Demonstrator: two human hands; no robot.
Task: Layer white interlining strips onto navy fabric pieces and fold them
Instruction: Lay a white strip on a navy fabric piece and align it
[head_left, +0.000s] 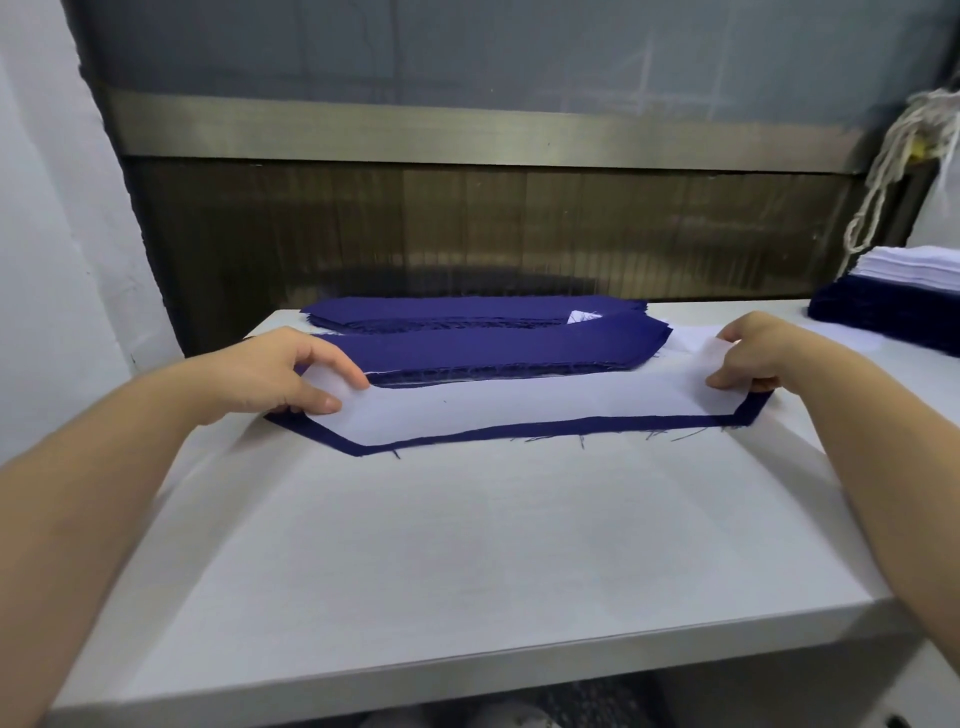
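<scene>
A long white interlining strip lies on a navy fabric piece, whose edge shows as a dark border along the front and both slanted ends. My left hand pinches the strip's left end between thumb and fingers. My right hand pinches its right end. Just behind lies a stack of folded navy pieces, with a second navy stack further back.
The work lies on a white table whose front edge is near me. At the far right stands a pile of white strips on navy pieces. A bundle of white cord hangs above it. A dark panel closes the back.
</scene>
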